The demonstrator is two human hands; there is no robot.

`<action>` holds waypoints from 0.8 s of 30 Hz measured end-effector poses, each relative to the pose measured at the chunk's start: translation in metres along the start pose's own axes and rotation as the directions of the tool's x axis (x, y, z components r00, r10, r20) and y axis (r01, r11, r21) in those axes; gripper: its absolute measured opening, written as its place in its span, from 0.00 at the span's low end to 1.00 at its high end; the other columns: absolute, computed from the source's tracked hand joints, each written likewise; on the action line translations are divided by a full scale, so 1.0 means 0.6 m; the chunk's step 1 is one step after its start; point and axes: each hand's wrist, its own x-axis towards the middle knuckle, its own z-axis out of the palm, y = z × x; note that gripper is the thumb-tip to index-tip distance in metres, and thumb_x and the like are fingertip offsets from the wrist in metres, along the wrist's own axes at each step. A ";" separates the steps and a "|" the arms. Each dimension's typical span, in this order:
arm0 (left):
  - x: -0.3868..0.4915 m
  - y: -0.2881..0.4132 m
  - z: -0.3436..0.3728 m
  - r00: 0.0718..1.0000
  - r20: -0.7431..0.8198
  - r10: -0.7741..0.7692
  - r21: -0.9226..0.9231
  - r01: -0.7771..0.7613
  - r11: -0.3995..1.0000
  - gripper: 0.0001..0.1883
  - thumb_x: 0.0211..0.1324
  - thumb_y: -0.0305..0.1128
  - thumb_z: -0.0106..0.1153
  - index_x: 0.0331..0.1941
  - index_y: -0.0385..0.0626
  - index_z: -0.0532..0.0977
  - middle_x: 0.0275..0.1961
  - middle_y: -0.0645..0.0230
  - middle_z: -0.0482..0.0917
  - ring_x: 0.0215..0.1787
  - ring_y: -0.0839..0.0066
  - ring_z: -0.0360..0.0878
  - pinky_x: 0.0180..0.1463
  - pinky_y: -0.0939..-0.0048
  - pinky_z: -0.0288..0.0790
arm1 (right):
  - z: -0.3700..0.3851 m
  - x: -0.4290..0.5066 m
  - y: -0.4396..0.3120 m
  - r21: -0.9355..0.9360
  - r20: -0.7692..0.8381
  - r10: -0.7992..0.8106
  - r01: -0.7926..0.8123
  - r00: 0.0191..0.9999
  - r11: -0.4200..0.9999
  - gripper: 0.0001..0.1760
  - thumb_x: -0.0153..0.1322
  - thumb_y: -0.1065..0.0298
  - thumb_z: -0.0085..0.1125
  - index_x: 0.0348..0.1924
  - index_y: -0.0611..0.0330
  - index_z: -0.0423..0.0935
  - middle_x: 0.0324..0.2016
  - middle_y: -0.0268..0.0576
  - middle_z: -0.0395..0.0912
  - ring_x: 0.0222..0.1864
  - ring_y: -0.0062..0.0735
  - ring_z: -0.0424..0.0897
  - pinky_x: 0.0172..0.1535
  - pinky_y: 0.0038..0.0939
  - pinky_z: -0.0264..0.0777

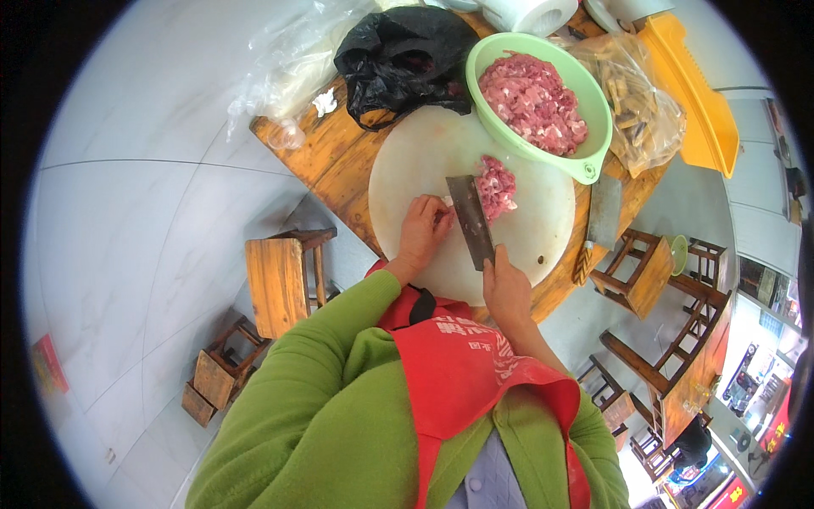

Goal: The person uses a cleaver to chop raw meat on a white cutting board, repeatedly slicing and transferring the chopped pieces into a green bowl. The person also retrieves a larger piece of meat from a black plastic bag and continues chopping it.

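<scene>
My right hand (507, 286) grips the handle of a dark-bladed cleaver (470, 219), its blade standing over a round white cutting board (410, 165). Against the blade's right side lies a small heap of chopped raw meat (496, 188). On the other side, my left hand (423, 232) rests on the board with its fingers curled over a bit of meat, mostly hidden beneath them. A light green plastic bowl (598, 149), full of chopped meat (531, 102), overlaps the board's far right edge.
A second cleaver (604, 213) lies on the wooden table (318, 153) right of the board. Behind the board are a black plastic bag (407, 63), a clear bag of brown pieces (636, 102) and a yellow plastic bin (693, 95). Wooden stools (276, 280) stand on both sides.
</scene>
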 end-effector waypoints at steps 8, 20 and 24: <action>0.003 -0.011 0.010 0.992 -0.043 0.115 0.050 -0.112 0.992 0.09 0.51 0.24 0.65 0.34 0.42 0.73 0.40 0.62 0.76 0.43 0.57 0.74 0.46 0.60 0.71 | -0.006 -0.011 0.000 -0.015 0.086 0.056 -0.055 0.995 0.998 0.12 0.76 0.64 0.48 0.48 0.59 0.63 0.24 0.61 0.78 0.28 0.68 0.78 0.32 0.60 0.69; -0.001 -0.018 0.009 0.995 -0.039 0.096 -0.020 -0.096 0.995 0.10 0.51 0.23 0.64 0.34 0.42 0.71 0.39 0.61 0.76 0.43 0.56 0.73 0.47 0.59 0.70 | 0.061 0.154 -0.028 0.043 -0.025 -0.088 0.089 0.996 0.995 0.13 0.77 0.66 0.46 0.50 0.64 0.62 0.27 0.66 0.78 0.32 0.69 0.79 0.32 0.60 0.69; -0.002 -0.014 0.010 1.000 -0.029 0.006 -0.058 -0.008 0.998 0.10 0.51 0.23 0.65 0.34 0.42 0.71 0.39 0.61 0.75 0.43 0.56 0.73 0.47 0.60 0.70 | 0.032 0.150 -0.028 0.117 -0.020 -0.105 0.106 0.994 0.987 0.18 0.77 0.64 0.48 0.54 0.65 0.61 0.26 0.66 0.77 0.31 0.70 0.78 0.33 0.60 0.69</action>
